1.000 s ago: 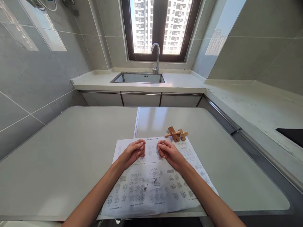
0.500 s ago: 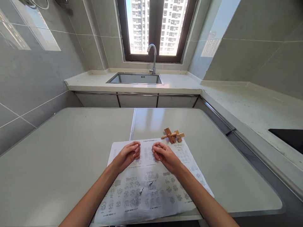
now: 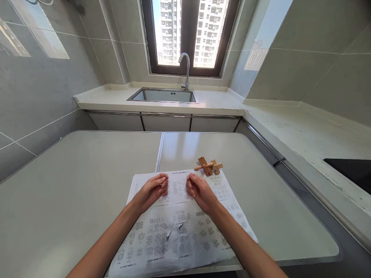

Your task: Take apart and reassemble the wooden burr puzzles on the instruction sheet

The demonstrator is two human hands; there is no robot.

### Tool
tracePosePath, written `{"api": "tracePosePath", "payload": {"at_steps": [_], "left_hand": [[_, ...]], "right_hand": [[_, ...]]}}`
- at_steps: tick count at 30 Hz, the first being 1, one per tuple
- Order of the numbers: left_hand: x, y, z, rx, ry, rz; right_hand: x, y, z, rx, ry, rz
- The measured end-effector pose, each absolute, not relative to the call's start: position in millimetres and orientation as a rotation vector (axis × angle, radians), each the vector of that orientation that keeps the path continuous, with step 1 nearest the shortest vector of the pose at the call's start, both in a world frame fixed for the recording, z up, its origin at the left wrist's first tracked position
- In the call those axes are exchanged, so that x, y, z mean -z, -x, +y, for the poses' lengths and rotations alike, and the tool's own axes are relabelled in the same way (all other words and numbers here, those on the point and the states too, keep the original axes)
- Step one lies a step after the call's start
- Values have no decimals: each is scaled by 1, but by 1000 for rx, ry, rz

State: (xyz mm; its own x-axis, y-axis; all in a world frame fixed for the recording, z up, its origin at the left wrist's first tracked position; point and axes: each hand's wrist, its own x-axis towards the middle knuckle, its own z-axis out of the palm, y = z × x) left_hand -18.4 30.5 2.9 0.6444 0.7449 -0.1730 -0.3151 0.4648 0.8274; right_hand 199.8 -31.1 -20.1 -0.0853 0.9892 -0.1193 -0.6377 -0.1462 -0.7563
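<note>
My left hand rests on a large printed sheet, its fingers loosely curled in and nothing showing in them. Opposite it, my right hand lies on the same sheet with the fingers folded and thumb against them, also holding nothing visible. A gap of bare paper separates the two. Just beyond my right hand, at the sheet's far right corner, sits a small wooden puzzle-like assembly of crossed light and darker brown pieces. Neither hand touches it. Small line diagrams cover the paper, which has two small torn spots near the middle.
The sheet lies on a pale table with a seam across its top. Behind stands a counter with a sink and a faucet below a window. Another counter runs along the right, with a black panel.
The whole view has shifted slightly to the left. My hands have drawn a little farther apart, and the fingers of my right hand are more tightly folded. The wooden assembly stays put.
</note>
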Motion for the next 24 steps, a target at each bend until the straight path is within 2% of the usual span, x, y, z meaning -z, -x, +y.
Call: {"api": "tracePosePath", "payload": {"at_steps": [12,24], "left_hand": [[-5,20,30,-710,-848,577],[-5,21,28,-699,-874,579]], "right_hand": [[25,-231,-29,-1474,450,-283],[36,-249,-31,-1464,364,-124]]}}
